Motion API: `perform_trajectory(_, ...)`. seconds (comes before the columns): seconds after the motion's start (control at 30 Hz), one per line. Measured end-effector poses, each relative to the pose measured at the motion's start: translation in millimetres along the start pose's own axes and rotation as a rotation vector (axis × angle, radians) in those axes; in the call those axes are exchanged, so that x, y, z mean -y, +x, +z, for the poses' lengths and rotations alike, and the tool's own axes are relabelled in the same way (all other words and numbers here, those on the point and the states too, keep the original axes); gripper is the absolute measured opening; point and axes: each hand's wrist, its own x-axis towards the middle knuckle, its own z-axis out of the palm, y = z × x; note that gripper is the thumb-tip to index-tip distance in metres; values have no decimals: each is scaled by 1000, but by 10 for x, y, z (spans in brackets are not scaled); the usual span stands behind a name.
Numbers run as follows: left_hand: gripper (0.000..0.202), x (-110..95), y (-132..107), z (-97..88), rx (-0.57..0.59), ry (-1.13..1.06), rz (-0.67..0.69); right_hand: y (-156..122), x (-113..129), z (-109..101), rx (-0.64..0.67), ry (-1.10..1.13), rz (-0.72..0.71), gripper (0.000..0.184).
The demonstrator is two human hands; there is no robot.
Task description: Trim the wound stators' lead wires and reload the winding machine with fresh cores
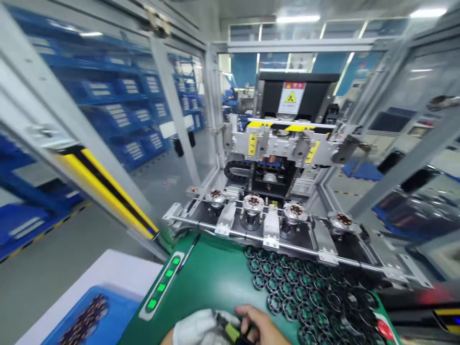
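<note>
- Cloth (pixel 190 326), white and soft-looking, covers the left hand (pixel 203 328); the right hand (pixel 266 329) is bare.
- Between them, over the smooth green worktop (pixel 204 273), is a dark tool (pixel 232 331) with a yellow-green section, its outline partly blurred.
- The left hand comes in from lower left, fingers bent beside the tool; the right comes from lower right, its fingers curled.
- Both grips look narrow about the tool, but I can't tell which hand bears it.
- Its long axis slants, one end pointing far left, the other near right.
- Glossy black rings (pixel 275 304) crowd the worktop to the right, nearer than the silvery metal holders (pixel 253 205).
</note>
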Motion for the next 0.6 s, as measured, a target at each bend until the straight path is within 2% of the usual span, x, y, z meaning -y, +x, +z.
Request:
perform_trajectory(0.07,70,137,-43,32,-150,-19,8,150,-199,211,-142,-137,-17,78)
perform_trajectory(0.17,83,251,-34,170,-356,49,2,275,-410,411,-475,-429,-50,75)
perform_trajectory(0.23,85,207,-91,250,-457,170,5,316,-544,470,-576,-596,-10,74)
perform_trajectory(0.3,81,14,-232,284,-522,361,39,343,-662,480,-591,-720,34,71)
perform_trajectory(0.37,67,-358,-416,257,-597,609,112,363,-737,463,-594,-800,39,65)
perform_trajectory(0.4,57,-607,-498,222,-666,745,169,369,-755,450,-597,-823,28,61)
perform_trajectory(0.47,52,-1190,-595,125,-837,1001,248,367,-757,424,-605,-848,2,53)
perform_trajectory(0.53,55,-1803,-572,11,-927,1226,287,335,-738,399,-619,-862,-34,45)
perform_trajectory(0.6,56,-2342,-443,-95,-919,1435,296,254,-735,368,-634,-877,-83,41)
